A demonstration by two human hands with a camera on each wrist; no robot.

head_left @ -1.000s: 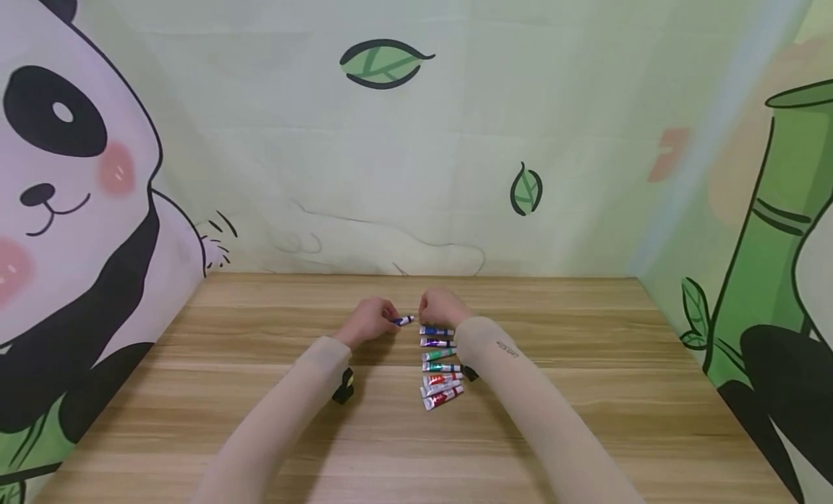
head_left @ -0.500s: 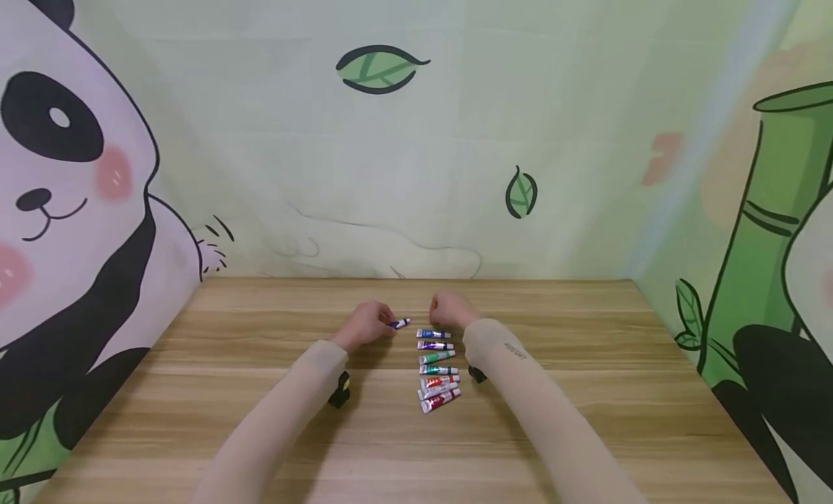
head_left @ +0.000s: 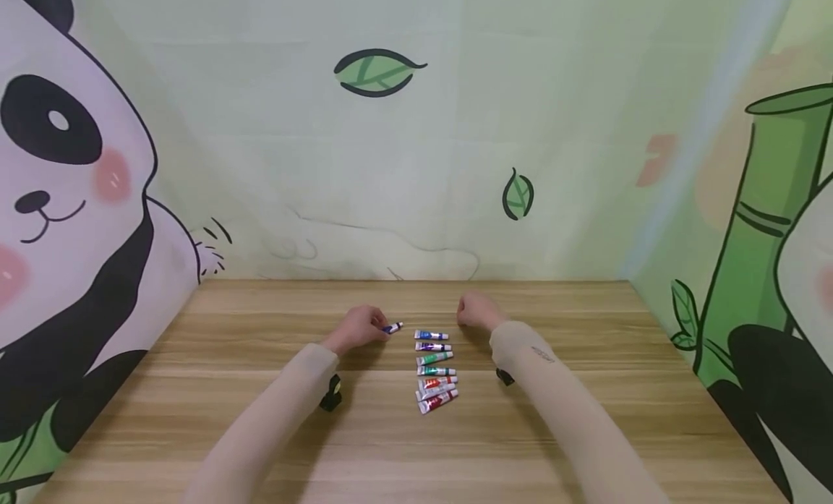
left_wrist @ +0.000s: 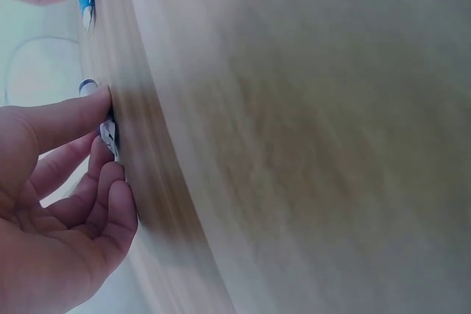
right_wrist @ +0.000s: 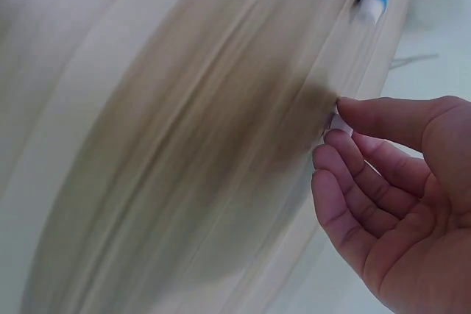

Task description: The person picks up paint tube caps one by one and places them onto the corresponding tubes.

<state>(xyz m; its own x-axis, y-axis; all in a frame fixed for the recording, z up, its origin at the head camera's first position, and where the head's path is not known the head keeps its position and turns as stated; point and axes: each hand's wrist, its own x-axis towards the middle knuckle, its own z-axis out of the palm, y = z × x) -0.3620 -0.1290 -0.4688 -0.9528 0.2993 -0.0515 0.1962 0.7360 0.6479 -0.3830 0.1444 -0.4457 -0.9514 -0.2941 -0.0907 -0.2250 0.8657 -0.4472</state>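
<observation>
My left hand (head_left: 359, 326) is left of a column of small paint tubes, pinching a dark blue paint tube (head_left: 393, 328) by its crimped end, low over the table, cap to the right. In the left wrist view, thumb and fingers cover much of that tube (left_wrist: 88, 87). Right of the column, my right hand (head_left: 480, 311) has its fingers curled. The right wrist view shows its thumb and forefinger pinching a small whitish thing (right_wrist: 341, 124), mostly hidden. Nearest the hands in the column are a blue tube (head_left: 431, 335) and a purple tube (head_left: 432, 347).
Below these lie a light green tube (head_left: 434, 359), a dark green tube (head_left: 436, 371), an orange-red tube (head_left: 437, 382) and a dark red tube (head_left: 439, 401), with a pale tube (head_left: 429, 393) between the last two. Behind the wooden table (head_left: 560, 432) stands a printed backdrop (head_left: 416, 157).
My right hand has moved right, away from the column, its fingers still curled. My left hand has shifted slightly left and down with the dark blue paint tube. The other tubes keep their places.
</observation>
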